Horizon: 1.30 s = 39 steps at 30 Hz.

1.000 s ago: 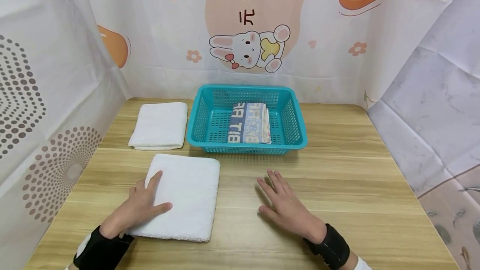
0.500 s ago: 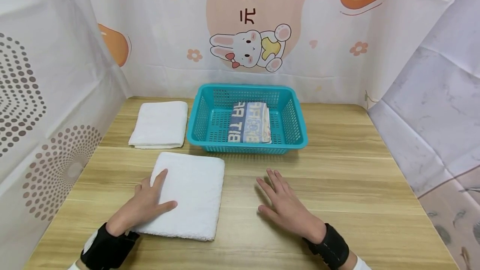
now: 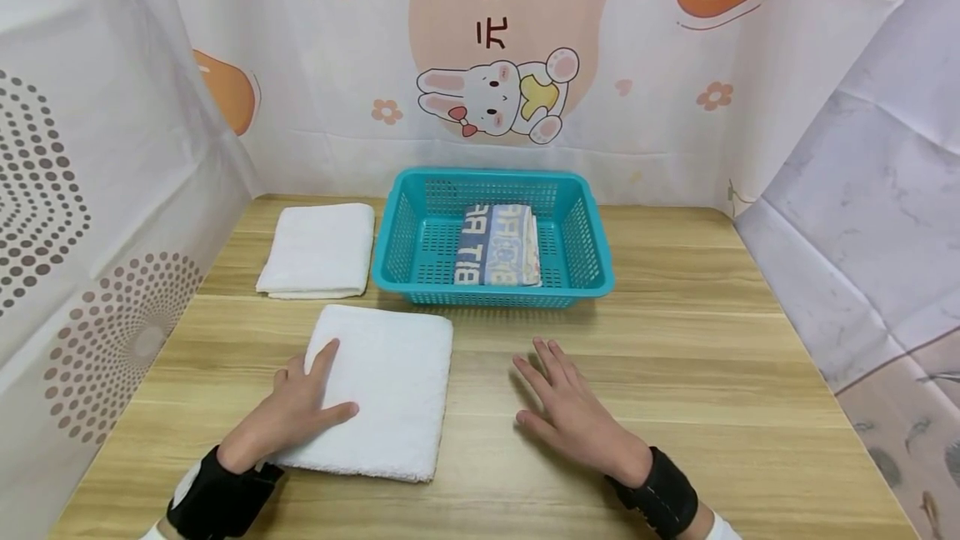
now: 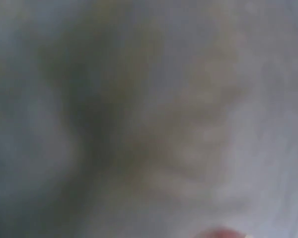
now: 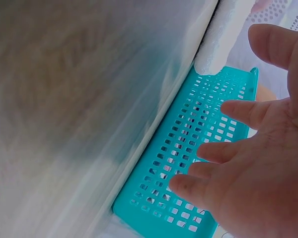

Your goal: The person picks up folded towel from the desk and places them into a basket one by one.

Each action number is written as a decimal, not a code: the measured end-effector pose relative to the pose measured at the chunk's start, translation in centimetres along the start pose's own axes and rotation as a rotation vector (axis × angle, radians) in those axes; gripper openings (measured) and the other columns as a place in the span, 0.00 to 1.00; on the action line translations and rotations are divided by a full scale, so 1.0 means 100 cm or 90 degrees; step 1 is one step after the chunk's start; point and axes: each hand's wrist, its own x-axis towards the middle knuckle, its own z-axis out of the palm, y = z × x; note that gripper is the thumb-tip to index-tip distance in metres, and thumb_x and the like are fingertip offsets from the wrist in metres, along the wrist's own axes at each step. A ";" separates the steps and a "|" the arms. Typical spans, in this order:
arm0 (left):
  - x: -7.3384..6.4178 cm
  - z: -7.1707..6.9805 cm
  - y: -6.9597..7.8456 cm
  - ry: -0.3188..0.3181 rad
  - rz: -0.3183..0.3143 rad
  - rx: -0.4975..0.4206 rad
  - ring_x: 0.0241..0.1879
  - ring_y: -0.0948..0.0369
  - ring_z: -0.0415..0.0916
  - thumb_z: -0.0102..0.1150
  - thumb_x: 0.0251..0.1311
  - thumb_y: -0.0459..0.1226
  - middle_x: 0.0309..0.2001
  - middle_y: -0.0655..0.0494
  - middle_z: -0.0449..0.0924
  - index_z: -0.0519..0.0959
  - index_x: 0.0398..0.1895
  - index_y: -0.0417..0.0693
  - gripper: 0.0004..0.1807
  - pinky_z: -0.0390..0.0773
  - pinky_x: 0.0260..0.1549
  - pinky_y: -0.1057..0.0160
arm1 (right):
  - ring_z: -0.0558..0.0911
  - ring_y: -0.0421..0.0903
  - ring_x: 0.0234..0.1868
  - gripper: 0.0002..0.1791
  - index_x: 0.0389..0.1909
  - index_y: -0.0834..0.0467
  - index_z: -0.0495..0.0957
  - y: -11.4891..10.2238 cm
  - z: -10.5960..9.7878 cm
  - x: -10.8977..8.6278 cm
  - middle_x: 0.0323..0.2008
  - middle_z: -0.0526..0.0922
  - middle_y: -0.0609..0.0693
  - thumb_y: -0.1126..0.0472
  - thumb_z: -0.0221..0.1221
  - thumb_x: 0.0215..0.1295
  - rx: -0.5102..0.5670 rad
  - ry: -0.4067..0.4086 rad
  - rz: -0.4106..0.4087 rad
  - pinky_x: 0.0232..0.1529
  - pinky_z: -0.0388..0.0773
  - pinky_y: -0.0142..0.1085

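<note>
A folded white towel (image 3: 393,390) lies near the front of the table, left of the middle. My left hand (image 3: 294,408) rests on its left part, thumb and fingers spread. In the left wrist view all is blurred, with only a fingertip (image 4: 221,233) at the bottom edge. To the right of the towel, my right hand (image 3: 573,417) is held palm down over the table, fingers spread and holding nothing. In the right wrist view its palm (image 5: 268,168) and straight fingers show before the teal basket (image 5: 134,210), with the towel's thick edge (image 5: 221,42) beyond.
At the back centre stands the teal perforated basket (image 3: 495,292), with a folded blue patterned cloth (image 3: 501,248) in it. Left of the basket is a smaller folded white towel (image 3: 318,248). Printed curtains (image 3: 337,98) hang behind and beside the wooden table (image 3: 690,340).
The left hand and the front white towel have slid slightly to the right together. The right hand has stayed in place.
</note>
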 end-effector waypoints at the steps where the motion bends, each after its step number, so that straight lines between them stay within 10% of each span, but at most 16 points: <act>1: 0.000 0.000 0.001 0.000 -0.001 0.001 0.59 0.16 0.52 0.65 0.59 0.57 0.63 0.11 0.49 0.44 0.77 0.34 0.58 0.72 0.46 0.32 | 0.46 0.66 0.77 0.39 0.76 0.58 0.59 0.000 0.000 0.000 0.77 0.47 0.68 0.49 0.61 0.69 0.001 0.000 0.000 0.70 0.52 0.63; 39: 0.004 0.003 0.001 0.009 0.018 -0.031 0.62 0.17 0.47 0.67 0.58 0.54 0.65 0.12 0.47 0.47 0.77 0.35 0.56 0.66 0.50 0.28 | 0.48 0.69 0.76 0.37 0.73 0.60 0.63 -0.004 -0.009 0.012 0.75 0.49 0.70 0.49 0.62 0.68 -0.016 -0.003 -0.024 0.70 0.53 0.63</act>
